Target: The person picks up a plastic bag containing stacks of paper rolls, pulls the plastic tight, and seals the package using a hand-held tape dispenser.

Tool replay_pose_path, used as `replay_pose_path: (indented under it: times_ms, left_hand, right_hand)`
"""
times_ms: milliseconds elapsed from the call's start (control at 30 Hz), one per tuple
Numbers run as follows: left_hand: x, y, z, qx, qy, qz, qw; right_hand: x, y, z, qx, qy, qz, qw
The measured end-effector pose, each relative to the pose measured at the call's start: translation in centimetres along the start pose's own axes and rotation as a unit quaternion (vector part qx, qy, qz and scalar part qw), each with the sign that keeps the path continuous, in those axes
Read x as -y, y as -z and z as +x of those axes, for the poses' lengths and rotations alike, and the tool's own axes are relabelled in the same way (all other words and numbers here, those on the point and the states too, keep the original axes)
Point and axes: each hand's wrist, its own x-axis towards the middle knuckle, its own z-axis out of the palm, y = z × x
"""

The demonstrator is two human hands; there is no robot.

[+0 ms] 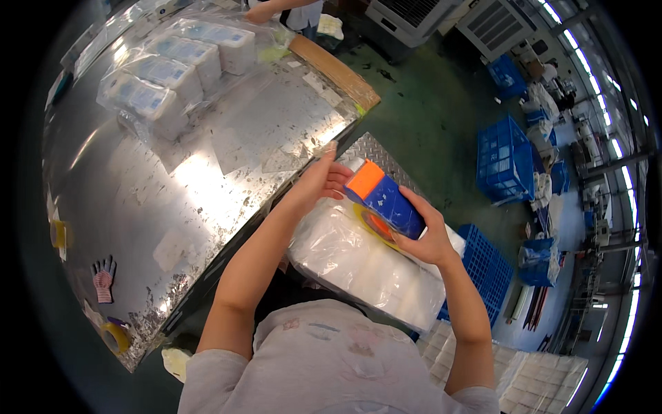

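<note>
My right hand is closed around a blue and orange tape dispenser with a roll of yellowish tape under it. The dispenser's orange front end points up and left, toward my left hand. That hand has its fingers stretched and apart, close beside the dispenser's tip; whether a fingertip touches it I cannot tell. Under the dispenser, in front of my body, lies a large clear plastic bag filled with white packs. It rests on a patterned metal plate beside the table.
A worn metal table fills the left side. On it are bagged white packs, a work glove and tape rolls. Another person's arm reaches in at the far edge. Blue crates and a blue pallet stand right.
</note>
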Motion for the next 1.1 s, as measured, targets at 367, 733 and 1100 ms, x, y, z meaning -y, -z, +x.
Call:
replay_pose_path:
  times_ms: [367,733,1100]
  left_hand:
    - [1.7,0.2,3.1,0.005,-0.015,0.019,1.0]
    - [1.1,-2.0,0.6,0.04,-0.006,0.086,0.995]
    - [0.5,-2.8,0.1,0.09,0.027,-0.057,0.994]
  right_hand:
    - [1.9,-0.1,1.8,0.082,0.044,-0.058,0.994]
    - [0.6,1.0,0.6,0.064,0.045,-0.059,0.995]
    - [0.9,0.7,-0.8,0.014,-0.052,-0.035,0.998]
